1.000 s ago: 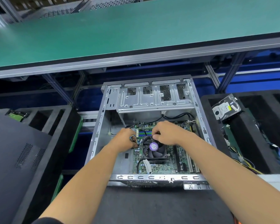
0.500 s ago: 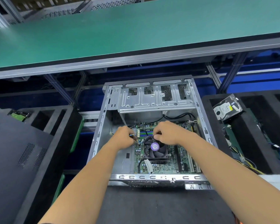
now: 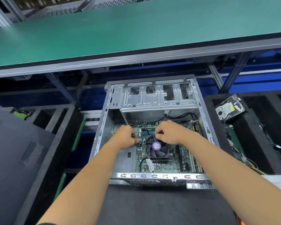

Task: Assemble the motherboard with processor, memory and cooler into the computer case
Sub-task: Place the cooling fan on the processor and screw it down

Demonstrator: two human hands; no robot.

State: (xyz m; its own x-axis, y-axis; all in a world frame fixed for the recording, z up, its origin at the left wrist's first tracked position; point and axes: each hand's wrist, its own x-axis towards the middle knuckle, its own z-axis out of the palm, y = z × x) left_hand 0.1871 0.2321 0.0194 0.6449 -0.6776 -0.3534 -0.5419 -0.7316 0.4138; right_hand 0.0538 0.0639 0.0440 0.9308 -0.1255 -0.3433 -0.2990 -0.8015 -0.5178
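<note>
A: Status on the build?

B: Green motherboard w/ blue memory slots (image 3: 165, 161) is already lying flat in the open grey sheet-metal computer case (image 3: 154, 101), on the case floor below the drive cage. Black finned cooler w/ fan and purple hub sticker (image 3: 156, 147) sits on it, mid-board. Case lies on its side on the dark bench (image 3: 152, 207) right in front of the person.

A: Hands?

B: Both inside the case, at the cooler's far edge. Left hand (image 3: 126, 137) is clenched at the board's left edge beside the cooler, pinching smth small. Looks like thin coloured wires (image 3: 140, 139) or a small plug, can't tell which. Right hand (image 3: 170, 132) is curled at the fan's top-left corner, thumb and forefinger pinched together; what's in the pinch is hidden, so grip on the cooler itself unconfirmed.

A: So which step?

B: My read: board placement done, now wiring or cooler fixing. Prob. routing the fan lead to its header, or seating a corner fastener. No screwdriver in view.

A: Next move needs?

B: Precise alignment of plug to header pins, straight push, no side load. Black cables (image 3: 182, 115) from the back of the case hang near the work area, so keep those off the fan blades.

A: Other parts?

B: Silver hard drive (image 3: 229, 109) sits tilted in the black foam tray (image 3: 250, 135) to the right, well apart from the case, untouched.
</note>
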